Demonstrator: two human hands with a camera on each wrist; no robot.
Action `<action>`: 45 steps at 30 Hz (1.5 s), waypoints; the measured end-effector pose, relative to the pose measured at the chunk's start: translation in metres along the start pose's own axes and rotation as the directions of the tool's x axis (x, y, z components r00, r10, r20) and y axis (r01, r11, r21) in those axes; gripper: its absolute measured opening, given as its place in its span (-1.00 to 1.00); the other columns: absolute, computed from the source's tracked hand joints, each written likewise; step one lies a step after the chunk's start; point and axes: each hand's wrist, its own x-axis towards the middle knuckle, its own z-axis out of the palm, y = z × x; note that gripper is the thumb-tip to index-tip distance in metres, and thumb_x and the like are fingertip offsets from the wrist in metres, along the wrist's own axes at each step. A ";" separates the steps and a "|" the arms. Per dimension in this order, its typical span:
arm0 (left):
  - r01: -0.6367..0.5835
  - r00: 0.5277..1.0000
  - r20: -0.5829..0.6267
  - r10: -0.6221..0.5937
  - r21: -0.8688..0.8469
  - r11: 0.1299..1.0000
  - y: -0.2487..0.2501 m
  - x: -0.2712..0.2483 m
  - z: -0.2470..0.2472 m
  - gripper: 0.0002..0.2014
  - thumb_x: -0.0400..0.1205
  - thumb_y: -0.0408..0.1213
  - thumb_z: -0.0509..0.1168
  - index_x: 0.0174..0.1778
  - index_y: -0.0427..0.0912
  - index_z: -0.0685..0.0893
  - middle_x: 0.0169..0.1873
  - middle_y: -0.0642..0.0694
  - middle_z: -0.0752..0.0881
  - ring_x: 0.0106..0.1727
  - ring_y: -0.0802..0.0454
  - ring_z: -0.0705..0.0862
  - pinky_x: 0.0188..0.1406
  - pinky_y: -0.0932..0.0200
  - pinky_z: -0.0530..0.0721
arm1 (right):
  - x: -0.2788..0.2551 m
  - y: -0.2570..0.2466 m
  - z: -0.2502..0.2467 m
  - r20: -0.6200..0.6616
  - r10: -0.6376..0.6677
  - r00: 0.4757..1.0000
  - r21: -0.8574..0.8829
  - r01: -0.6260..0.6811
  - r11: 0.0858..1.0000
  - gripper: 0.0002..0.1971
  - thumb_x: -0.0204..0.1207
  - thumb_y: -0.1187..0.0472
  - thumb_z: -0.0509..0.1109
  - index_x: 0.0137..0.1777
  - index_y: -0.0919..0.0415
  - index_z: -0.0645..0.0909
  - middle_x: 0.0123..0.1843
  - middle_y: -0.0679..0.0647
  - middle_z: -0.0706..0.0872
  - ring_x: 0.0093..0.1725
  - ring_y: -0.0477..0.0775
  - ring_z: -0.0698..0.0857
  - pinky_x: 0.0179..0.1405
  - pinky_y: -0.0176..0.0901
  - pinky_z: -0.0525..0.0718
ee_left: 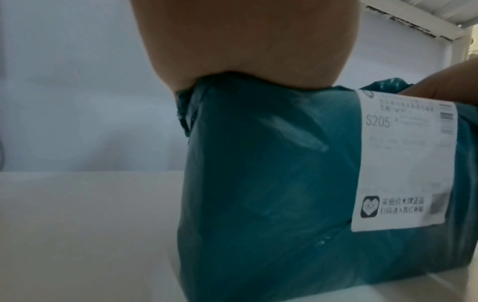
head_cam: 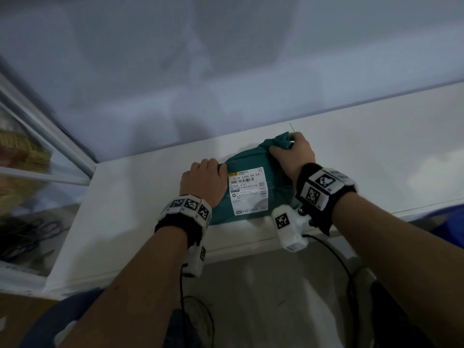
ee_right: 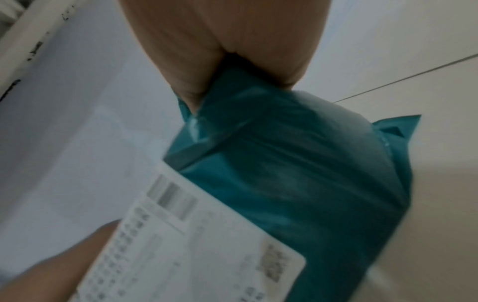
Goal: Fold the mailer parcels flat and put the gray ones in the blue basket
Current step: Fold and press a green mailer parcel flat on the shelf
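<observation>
A teal mailer parcel (head_cam: 251, 162) with a white shipping label (head_cam: 248, 190) lies on the white table (head_cam: 125, 204), near its front edge. My left hand (head_cam: 203, 178) grips the parcel's left end, fingers curled over the bunched plastic. My right hand (head_cam: 292, 151) grips the crumpled far right corner. In the left wrist view the parcel (ee_left: 271, 173) bulges below my left hand (ee_left: 245, 47), the label (ee_left: 403, 163) at right. In the right wrist view my right hand (ee_right: 225, 45) pinches the gathered teal plastic (ee_right: 297, 163). No gray parcel shows.
A blue object (head_cam: 449, 219), perhaps the basket, shows partly below the table's right edge. A wall (head_cam: 226, 71) rises right behind the table. A glass-fronted frame (head_cam: 37, 146) stands at the left. Cables (head_cam: 334, 257) hang off the wrist devices below the table front.
</observation>
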 end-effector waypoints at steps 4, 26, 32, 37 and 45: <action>-0.026 0.999 0.030 0.024 0.076 0.997 -0.001 0.001 -0.001 -0.64 0.81 -0.08 -0.11 0.22 -0.18 0.51 0.17 -0.17 0.60 0.18 -0.22 0.55 -0.06 -0.02 0.43 | -0.007 -0.038 0.001 -0.141 -0.247 0.959 -0.124 0.231 0.965 -0.49 0.56 0.19 0.38 0.49 0.18 0.39 0.48 0.23 0.41 0.39 0.23 0.50 0.34 -0.16 0.42; -0.023 0.998 0.065 0.020 0.044 0.999 -0.006 0.001 0.001 -0.67 0.75 -0.16 0.04 0.36 -0.22 0.46 0.29 -0.15 0.54 0.33 -0.17 0.50 0.10 -0.01 0.52 | -0.029 -0.014 0.081 0.549 -0.449 0.705 -0.543 0.709 0.450 -0.58 0.76 0.01 -0.12 0.09 0.12 0.57 0.01 0.08 0.71 0.07 0.19 0.63 0.09 -0.04 0.37; -0.001 1.000 0.011 0.000 0.022 1.000 -0.005 0.004 0.005 -0.63 0.81 -0.11 -0.12 0.16 -0.23 0.54 0.15 -0.18 0.62 0.18 -0.21 0.56 -0.09 -0.01 0.47 | -0.022 -0.013 0.057 0.513 -0.372 0.774 -0.650 0.633 0.420 -0.62 0.74 0.10 -0.06 0.18 0.21 0.57 0.17 0.18 0.69 0.17 0.26 0.62 0.24 0.05 0.45; 0.061 0.998 0.006 -0.060 -0.090 0.994 0.000 0.000 -0.002 -0.63 0.82 -0.11 -0.10 0.14 -0.25 0.54 0.16 -0.19 0.64 0.23 -0.19 0.55 0.06 -0.09 0.52 | -0.014 -0.010 0.046 0.512 -0.335 0.791 -0.673 0.612 0.415 -0.65 0.72 0.13 -0.05 0.15 0.24 0.55 0.17 0.22 0.68 0.11 0.26 0.62 0.06 -0.01 0.48; 0.086 0.996 -0.006 -0.088 -0.160 0.983 -0.001 0.001 -0.001 -0.62 0.82 -0.11 -0.10 0.14 -0.26 0.55 0.15 -0.19 0.63 0.22 -0.16 0.53 0.05 -0.03 0.49 | -0.002 -0.003 0.020 0.351 -0.240 0.905 -0.715 0.425 0.556 -0.68 0.71 0.12 -0.04 0.06 0.20 0.54 0.15 0.22 0.70 0.03 0.24 0.63 -0.05 -0.03 0.45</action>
